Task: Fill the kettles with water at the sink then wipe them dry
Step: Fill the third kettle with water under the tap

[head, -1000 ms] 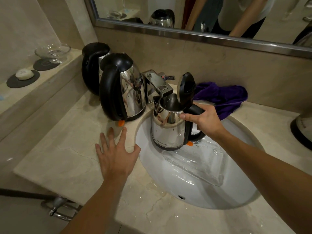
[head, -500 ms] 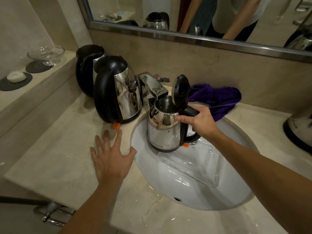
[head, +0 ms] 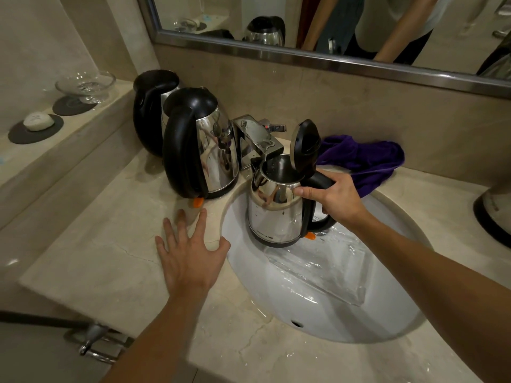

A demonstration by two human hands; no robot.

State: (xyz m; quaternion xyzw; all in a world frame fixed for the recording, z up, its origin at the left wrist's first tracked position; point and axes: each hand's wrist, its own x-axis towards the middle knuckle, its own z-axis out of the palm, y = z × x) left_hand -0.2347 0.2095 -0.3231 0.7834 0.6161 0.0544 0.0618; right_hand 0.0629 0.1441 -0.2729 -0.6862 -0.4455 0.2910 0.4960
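My right hand (head: 336,196) grips the black handle of a small steel kettle (head: 272,214), held upright over the white sink (head: 318,308) with its lid (head: 305,140) flipped up under the chrome faucet (head: 258,139). My left hand (head: 188,252) rests flat, fingers spread, on the marble counter (head: 91,261) at the sink's left rim. Two larger kettles stand left of the faucet: a steel one with a black handle (head: 201,147) and a darker one (head: 150,109) behind it. A purple cloth (head: 365,158) lies behind the sink.
Another kettle (head: 495,214) is cut off at the right edge. A raised ledge on the left carries a glass dish (head: 85,85) and a soap bar (head: 38,121) on dark coasters. A mirror (head: 331,26) spans the back wall. Water pools on the counter's front.
The view has shifted slightly. The kettle stays under the faucet in my right hand, and my left hand stays flat on the counter.
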